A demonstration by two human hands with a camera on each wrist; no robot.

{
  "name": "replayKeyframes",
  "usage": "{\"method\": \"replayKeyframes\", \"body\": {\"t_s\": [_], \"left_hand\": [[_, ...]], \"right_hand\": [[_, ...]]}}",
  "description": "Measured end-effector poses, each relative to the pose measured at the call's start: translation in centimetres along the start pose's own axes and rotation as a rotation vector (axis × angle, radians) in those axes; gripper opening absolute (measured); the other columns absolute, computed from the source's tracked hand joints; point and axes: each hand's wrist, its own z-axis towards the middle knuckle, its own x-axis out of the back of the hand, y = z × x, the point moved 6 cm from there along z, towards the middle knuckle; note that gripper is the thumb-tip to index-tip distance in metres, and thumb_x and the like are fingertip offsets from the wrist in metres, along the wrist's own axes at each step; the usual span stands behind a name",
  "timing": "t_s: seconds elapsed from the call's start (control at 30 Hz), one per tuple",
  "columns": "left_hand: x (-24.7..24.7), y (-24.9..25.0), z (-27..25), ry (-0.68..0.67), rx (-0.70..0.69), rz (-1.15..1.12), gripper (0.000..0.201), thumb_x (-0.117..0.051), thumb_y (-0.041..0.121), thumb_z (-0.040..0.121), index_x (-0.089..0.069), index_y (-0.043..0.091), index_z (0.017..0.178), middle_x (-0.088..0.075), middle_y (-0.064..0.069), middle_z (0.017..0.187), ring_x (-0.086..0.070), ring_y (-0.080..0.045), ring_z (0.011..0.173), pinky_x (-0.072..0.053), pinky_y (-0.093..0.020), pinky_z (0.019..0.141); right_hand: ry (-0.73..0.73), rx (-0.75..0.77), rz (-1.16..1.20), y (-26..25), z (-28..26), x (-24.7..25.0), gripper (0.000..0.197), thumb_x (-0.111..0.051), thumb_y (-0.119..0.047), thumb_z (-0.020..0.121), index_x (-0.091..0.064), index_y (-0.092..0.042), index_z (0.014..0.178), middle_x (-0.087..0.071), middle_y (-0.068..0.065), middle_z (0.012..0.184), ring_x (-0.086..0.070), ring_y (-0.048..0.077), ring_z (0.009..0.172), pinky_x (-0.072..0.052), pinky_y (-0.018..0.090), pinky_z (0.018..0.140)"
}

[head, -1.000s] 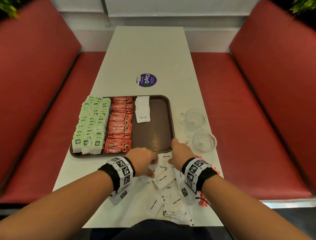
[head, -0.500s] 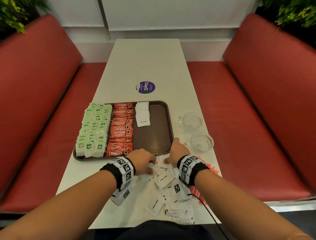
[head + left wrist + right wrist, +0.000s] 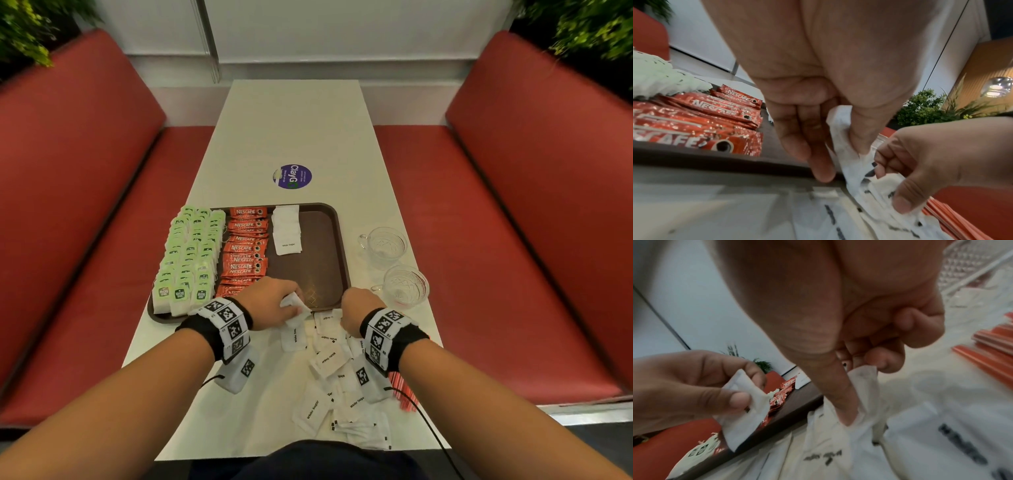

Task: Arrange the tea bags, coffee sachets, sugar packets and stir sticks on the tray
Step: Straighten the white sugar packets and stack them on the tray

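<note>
A brown tray [image 3: 325, 240] holds rows of green tea bags [image 3: 191, 253], red coffee sachets [image 3: 243, 253] and a short stack of white sugar packets [image 3: 287, 229]. My left hand [image 3: 291, 301] hovers over the tray's near edge and pinches a few sugar packets [image 3: 846, 146]. Just right of it, my right hand [image 3: 356, 305] pinches one sugar packet [image 3: 865, 386] at the top of the loose sugar pile [image 3: 329, 359] on the table. Red stir sticks [image 3: 402, 390] lie partly hidden under my right wrist.
Two glass cups [image 3: 385, 245] [image 3: 406, 286] stand right of the tray. A round purple sticker [image 3: 292, 176] marks the white table [image 3: 294, 130] beyond it. Red benches [image 3: 479, 240] flank both sides. The tray's right half is bare.
My left hand has risen from the pile with sugar packets and moved slightly toward the tray. My right hand stays at the pile's top edge, its fingers now closed on a packet.
</note>
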Motion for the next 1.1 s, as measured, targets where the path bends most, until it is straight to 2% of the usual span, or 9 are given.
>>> {"method": "replayKeyframes", "body": {"t_s": [0.13,0.33,0.43,0.53,0.63,0.7,0.83,0.93,1.1], "left_hand": [[1.7,-0.1,0.0,0.082,-0.014,-0.072,0.015,-0.061,0.035,0.096,-0.069,0.028,0.106,-0.071,0.009,0.096,-0.064,-0.008,0.087,-0.051,-0.026,0.076],[3.8,-0.3,0.6,0.243,-0.012,-0.072,0.016,-0.061,0.029,0.097,-0.074,0.026,0.106,-0.065,0.009,0.094,-0.057,-0.008,0.086,-0.046,-0.026,0.078],[4.4,-0.7,1.0,0.286,0.038,-0.173,0.011,-0.063,0.023,0.096,-0.071,0.026,0.102,-0.068,0.010,0.090,-0.063,-0.005,0.078,-0.053,-0.026,0.075],[4.3,-0.7,1.3,0.271,0.044,-0.285,0.007,-0.066,0.021,0.095,-0.067,0.028,0.096,-0.071,0.010,0.084,-0.069,-0.004,0.070,-0.057,-0.027,0.072],[4.0,-0.8,1.6,0.264,0.027,-0.496,0.009,-0.069,0.016,0.091,-0.064,0.023,0.094,-0.074,0.002,0.086,-0.074,-0.014,0.075,-0.061,-0.037,0.072],[3.8,-0.9,1.9,0.244,0.015,-0.456,0.010,-0.071,0.018,0.087,-0.063,0.023,0.091,-0.072,0.001,0.084,-0.071,-0.017,0.076,-0.060,-0.040,0.071],[3.5,-0.8,2.7,0.164,0.018,-0.168,0.018,-0.073,0.037,0.082,-0.064,0.026,0.092,-0.066,0.008,0.080,-0.061,-0.007,0.073,-0.051,-0.030,0.065],[4.1,-0.9,3.5,0.226,0.022,-0.161,0.016,-0.072,0.031,0.086,-0.067,0.024,0.099,-0.066,0.010,0.083,-0.060,-0.005,0.075,-0.049,-0.027,0.067],[4.9,-1.8,4.4,0.285,0.048,-0.194,0.008,-0.072,0.030,0.087,-0.067,0.025,0.091,-0.065,0.010,0.078,-0.059,-0.006,0.072,-0.045,-0.024,0.063]], "right_hand": [[0.054,0.101,0.112,-0.5,-0.5,1.9,0.021,-0.054,-0.021,0.096,-0.060,-0.008,0.112,-0.064,0.008,0.110,-0.061,0.025,0.098,-0.044,0.029,0.074],[0.164,0.272,0.443,-2.0,-0.4,4.6,0.008,-0.049,-0.010,0.093,-0.043,-0.013,0.096,-0.064,0.010,0.093,-0.063,0.026,0.077,-0.053,0.040,0.068],[0.167,0.333,0.498,-2.9,0.0,4.8,0.019,-0.043,-0.006,0.096,-0.039,-0.012,0.113,-0.059,0.007,0.095,-0.056,0.021,0.073,-0.047,0.036,0.066],[0.166,0.345,0.546,-3.7,0.6,4.8,0.043,-0.050,-0.020,0.096,-0.039,-0.014,0.137,-0.056,0.001,0.119,-0.061,0.023,0.102,-0.052,0.036,0.088],[0.252,0.395,0.488,-4.2,1.5,5.1,0.020,-0.057,-0.028,0.095,-0.057,-0.017,0.112,-0.064,0.000,0.096,-0.060,0.018,0.085,-0.047,0.032,0.073],[0.312,0.412,0.502,-4.3,2.1,5.5,0.013,-0.057,-0.028,0.096,-0.061,-0.017,0.102,-0.062,-0.002,0.090,-0.057,0.016,0.082,-0.041,0.028,0.072],[0.307,0.428,0.447,-4.8,2.9,6.0,0.014,-0.061,-0.031,0.093,-0.064,-0.020,0.103,-0.061,-0.003,0.101,-0.056,0.015,0.091,-0.043,0.029,0.080],[0.291,0.436,0.402,-5.2,3.4,6.2,0.011,-0.063,-0.031,0.091,-0.063,-0.023,0.099,-0.061,-0.003,0.101,-0.057,0.016,0.092,-0.044,0.029,0.080],[0.276,0.387,0.435,-4.9,4.8,6.4,0.011,-0.065,-0.030,0.090,-0.065,-0.020,0.094,-0.059,-0.002,0.089,-0.057,0.015,0.080,-0.041,0.027,0.068]]}}
